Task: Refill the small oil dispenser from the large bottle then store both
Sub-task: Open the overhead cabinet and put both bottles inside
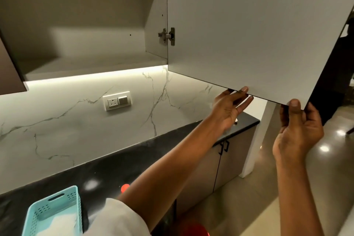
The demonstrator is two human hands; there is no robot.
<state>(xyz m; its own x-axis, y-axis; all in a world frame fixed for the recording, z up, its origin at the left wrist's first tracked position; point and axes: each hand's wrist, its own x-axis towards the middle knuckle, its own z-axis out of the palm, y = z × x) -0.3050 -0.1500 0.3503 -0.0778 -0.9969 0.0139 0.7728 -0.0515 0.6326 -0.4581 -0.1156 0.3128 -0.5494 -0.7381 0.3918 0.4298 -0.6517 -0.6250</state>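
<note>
Two hands, left hand (229, 110) and right hand (298, 130), fingers pinching cabinet door (249, 30) bottom edge; probably the storage-access step, next needs a steady swing.

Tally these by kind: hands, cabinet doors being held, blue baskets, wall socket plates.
Hands: 2, left hand, right hand
Held cabinet door: 1
Blue basket: 1
Socket plate: 1
Total: 5
</note>
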